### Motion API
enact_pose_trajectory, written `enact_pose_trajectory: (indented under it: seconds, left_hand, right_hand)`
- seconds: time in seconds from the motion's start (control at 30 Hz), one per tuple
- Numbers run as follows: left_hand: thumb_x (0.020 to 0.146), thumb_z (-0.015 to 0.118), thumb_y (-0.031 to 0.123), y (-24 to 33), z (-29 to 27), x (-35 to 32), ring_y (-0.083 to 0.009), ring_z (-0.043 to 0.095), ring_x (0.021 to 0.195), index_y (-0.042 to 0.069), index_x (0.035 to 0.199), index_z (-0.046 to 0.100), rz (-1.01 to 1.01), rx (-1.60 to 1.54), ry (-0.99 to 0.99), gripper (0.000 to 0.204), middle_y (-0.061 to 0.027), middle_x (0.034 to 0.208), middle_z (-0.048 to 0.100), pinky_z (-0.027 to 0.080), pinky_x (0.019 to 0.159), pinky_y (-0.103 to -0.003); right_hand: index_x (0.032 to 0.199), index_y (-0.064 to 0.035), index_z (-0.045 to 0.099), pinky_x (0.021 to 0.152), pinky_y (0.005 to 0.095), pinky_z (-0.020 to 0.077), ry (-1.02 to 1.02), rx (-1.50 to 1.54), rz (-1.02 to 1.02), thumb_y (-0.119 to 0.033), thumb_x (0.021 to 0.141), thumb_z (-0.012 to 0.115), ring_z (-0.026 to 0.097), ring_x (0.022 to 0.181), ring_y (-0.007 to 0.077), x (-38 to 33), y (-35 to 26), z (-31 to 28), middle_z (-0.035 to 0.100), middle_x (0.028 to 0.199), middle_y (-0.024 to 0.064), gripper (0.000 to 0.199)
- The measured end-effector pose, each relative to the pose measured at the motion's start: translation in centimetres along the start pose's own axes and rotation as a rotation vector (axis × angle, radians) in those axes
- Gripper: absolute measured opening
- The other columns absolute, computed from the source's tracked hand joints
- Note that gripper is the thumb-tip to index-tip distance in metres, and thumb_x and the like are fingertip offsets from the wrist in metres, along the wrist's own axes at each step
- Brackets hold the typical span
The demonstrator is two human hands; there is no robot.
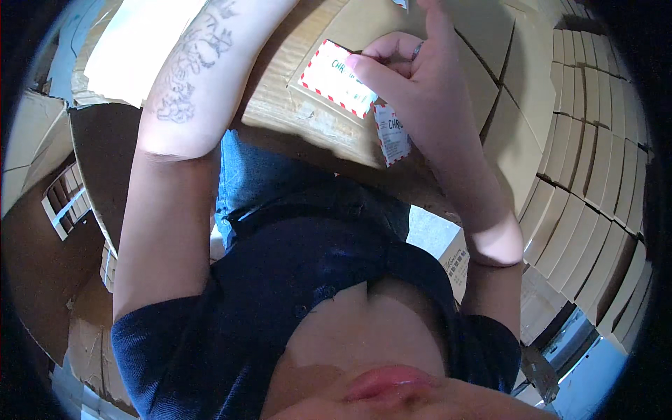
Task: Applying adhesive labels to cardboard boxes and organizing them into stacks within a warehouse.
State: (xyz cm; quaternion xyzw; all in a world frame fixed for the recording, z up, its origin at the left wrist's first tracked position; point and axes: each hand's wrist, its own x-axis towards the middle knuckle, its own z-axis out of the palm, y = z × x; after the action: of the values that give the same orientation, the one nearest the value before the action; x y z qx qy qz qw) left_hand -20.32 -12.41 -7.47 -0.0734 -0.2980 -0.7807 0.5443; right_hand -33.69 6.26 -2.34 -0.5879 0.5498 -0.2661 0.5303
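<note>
My right hand is over a flat brown cardboard piece. Its thumb and a bent, ringed finger close on the edge of a white printed label with a red-striped border; another finger stretches away toward the top edge. A second striped label lies beside it, partly covered by my right hand. The tip of another white printed piece shows at the top edge. My left forearm, tattooed, reaches across the upper left and leaves the picture at the top, so my left hand is out of sight.
Stacked flat cardboard boxes fill the right side. White sheets lie at the upper left beyond my left forearm. A large open carton stands at the left. The wooden table edge runs in front of my lap.
</note>
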Motion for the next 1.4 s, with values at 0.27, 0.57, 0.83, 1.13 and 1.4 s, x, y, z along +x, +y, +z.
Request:
enact_pose_trajectory:
  seconds: [0.27,0.57,0.83,1.13,1.4]
  left_hand:
    - [0.096,0.062,0.019,0.2,0.0,-0.2,-0.0132,0.060,0.064,0.004,0.090,0.063,-0.032,-0.009,0.024,0.016,-0.0040,0.073,0.062,0.054,0.059,-0.027]
    - [0.094,0.065,0.025,0.2,0.4,-0.6,-0.0129,0.057,0.061,0.006,0.088,0.060,-0.033,0.042,0.085,0.021,-0.0025,0.071,0.058,0.051,0.057,-0.024]
    - [0.095,0.063,0.030,0.8,0.3,-0.7,-0.0129,0.056,0.059,0.008,0.087,0.059,-0.074,0.069,0.085,0.024,-0.0019,0.070,0.057,0.051,0.057,-0.025]
    - [0.097,0.061,0.030,0.7,-0.1,-0.7,-0.0113,0.057,0.058,0.008,0.088,0.060,-0.088,0.035,0.028,0.024,-0.0017,0.070,0.059,0.053,0.059,-0.026]
    - [0.096,0.063,0.027,0.6,0.1,-0.3,-0.0110,0.058,0.062,0.007,0.089,0.060,-0.063,0.032,0.022,0.022,-0.0028,0.073,0.060,0.053,0.061,-0.024]
  right_hand:
    - [0.151,-0.0021,0.016,0.065,0.0225,0.0466,-0.029,-0.002,-0.014,0.000,0.088,0.063,0.056,0.070,0.0092,0.1,0.0,0.0,0.058,0.079,0.0061,0.080]
    - [0.140,-0.0074,0.025,0.064,0.0432,0.0574,0.015,-0.558,-0.401,-0.007,0.084,0.070,0.070,0.074,0.0361,0.0,2.4,-0.3,0.067,0.084,0.0201,0.072]
    - [0.157,-0.0066,0.001,0.063,0.0237,0.0466,-0.180,-0.370,-0.130,0.001,0.083,0.066,0.055,0.065,0.0097,0.6,-1.0,-1.4,0.058,0.078,0.0069,0.098]
    - [0.157,-0.0075,-0.009,0.062,0.0233,0.0456,-0.263,0.061,-0.150,0.004,0.087,0.060,0.053,0.065,0.0080,1.2,0.9,-2.0,0.057,0.075,0.0053,0.099]
    - [0.156,-0.0062,-0.009,0.066,0.0298,0.0475,0.104,-0.430,-1.312,-0.007,0.082,0.071,0.057,0.064,0.0199,5.1,2.8,-1.5,0.055,0.072,0.0104,0.110]
